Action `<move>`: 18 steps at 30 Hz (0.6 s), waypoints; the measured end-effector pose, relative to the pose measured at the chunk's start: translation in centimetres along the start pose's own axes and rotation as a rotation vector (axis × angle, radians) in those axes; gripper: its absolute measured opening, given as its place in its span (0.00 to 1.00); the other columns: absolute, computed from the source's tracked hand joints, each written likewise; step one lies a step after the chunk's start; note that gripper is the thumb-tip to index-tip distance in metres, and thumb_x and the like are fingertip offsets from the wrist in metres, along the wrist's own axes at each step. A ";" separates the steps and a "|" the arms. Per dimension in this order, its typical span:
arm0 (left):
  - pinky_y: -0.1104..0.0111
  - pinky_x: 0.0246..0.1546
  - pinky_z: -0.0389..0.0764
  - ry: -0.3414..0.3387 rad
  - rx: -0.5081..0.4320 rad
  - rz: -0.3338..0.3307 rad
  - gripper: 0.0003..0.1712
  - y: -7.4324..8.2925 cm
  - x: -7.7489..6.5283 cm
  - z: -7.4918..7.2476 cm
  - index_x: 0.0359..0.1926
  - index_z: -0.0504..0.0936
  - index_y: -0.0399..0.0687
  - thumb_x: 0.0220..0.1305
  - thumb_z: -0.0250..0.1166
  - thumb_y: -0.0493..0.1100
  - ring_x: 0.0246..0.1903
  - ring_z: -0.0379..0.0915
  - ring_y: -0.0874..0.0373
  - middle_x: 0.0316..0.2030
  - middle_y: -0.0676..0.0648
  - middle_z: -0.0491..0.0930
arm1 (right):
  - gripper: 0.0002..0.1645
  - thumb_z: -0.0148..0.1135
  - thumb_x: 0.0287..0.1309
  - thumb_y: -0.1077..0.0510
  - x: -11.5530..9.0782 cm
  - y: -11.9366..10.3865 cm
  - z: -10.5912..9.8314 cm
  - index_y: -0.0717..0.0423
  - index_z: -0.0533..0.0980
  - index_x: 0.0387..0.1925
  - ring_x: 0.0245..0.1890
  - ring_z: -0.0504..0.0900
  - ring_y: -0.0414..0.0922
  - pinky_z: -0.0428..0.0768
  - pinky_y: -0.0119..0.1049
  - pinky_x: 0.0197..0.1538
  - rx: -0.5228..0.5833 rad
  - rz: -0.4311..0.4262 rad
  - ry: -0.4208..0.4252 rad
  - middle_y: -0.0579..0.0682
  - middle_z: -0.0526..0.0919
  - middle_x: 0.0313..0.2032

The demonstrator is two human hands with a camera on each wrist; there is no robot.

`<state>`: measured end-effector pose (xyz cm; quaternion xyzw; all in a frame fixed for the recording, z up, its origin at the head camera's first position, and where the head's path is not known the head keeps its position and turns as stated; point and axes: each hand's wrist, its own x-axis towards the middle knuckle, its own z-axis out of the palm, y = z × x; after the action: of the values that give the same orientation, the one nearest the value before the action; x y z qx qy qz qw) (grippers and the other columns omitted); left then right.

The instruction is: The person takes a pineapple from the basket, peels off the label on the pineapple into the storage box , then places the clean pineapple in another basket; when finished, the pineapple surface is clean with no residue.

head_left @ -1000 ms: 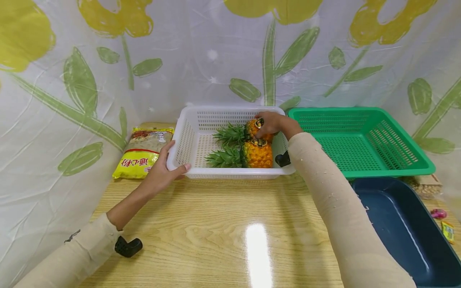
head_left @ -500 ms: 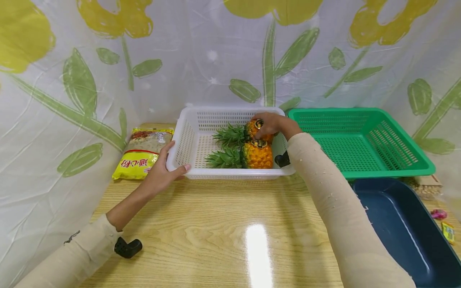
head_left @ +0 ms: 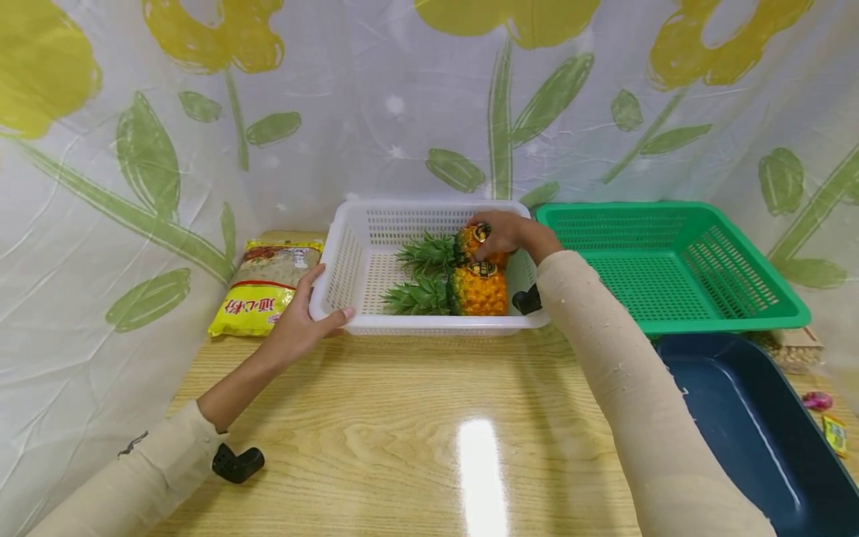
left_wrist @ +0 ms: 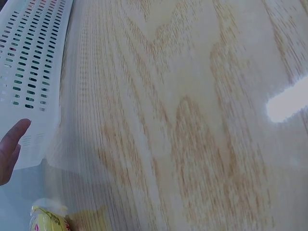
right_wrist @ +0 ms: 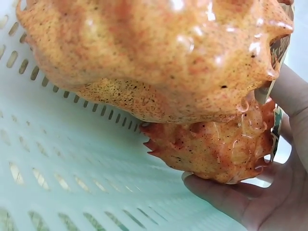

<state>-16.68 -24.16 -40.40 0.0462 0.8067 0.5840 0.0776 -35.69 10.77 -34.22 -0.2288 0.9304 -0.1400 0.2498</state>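
Unmoved since earlier | left hand (head_left: 299, 315) grips white basket (head_left: 429, 322) | right hand (head_left: 503, 228) grips rear pineapple (head_left: 464, 245)

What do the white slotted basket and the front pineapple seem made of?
White slotted basket: probably molded plastic with a smooth finish, judging by its regular slots. Front pineapple: glossy, speckled skin suggests a plastic imitation, though looks leave this open.

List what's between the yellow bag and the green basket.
The white basket, two pineapples lying in it, stands between the yellow bag and the green basket; left hand on its bag-side end, right hand on the rear pineapple. Head view.
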 end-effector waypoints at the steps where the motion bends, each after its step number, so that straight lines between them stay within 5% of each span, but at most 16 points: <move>1: 0.56 0.50 0.84 -0.001 0.002 0.001 0.56 0.0 0.0 0.0 0.80 0.32 0.60 0.69 0.65 0.47 0.64 0.69 0.35 0.73 0.33 0.55 | 0.45 0.68 0.62 0.48 0.0 0.0 0.0 0.49 0.59 0.76 0.74 0.59 0.60 0.68 0.57 0.68 -0.002 0.000 0.003 0.58 0.55 0.76; 18: 0.53 0.51 0.84 -0.003 -0.001 -0.016 0.56 0.1 -0.1 0.0 0.80 0.32 0.63 0.70 0.65 0.48 0.65 0.67 0.34 0.74 0.33 0.53 | 0.42 0.70 0.61 0.50 -0.1 0.2 -0.2 0.49 0.62 0.73 0.71 0.63 0.61 0.70 0.58 0.66 0.025 -0.054 0.052 0.58 0.60 0.74</move>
<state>-16.62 -24.09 -40.29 0.0406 0.8067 0.5836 0.0836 -35.79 11.05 -34.12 -0.2468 0.9283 -0.1641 0.2247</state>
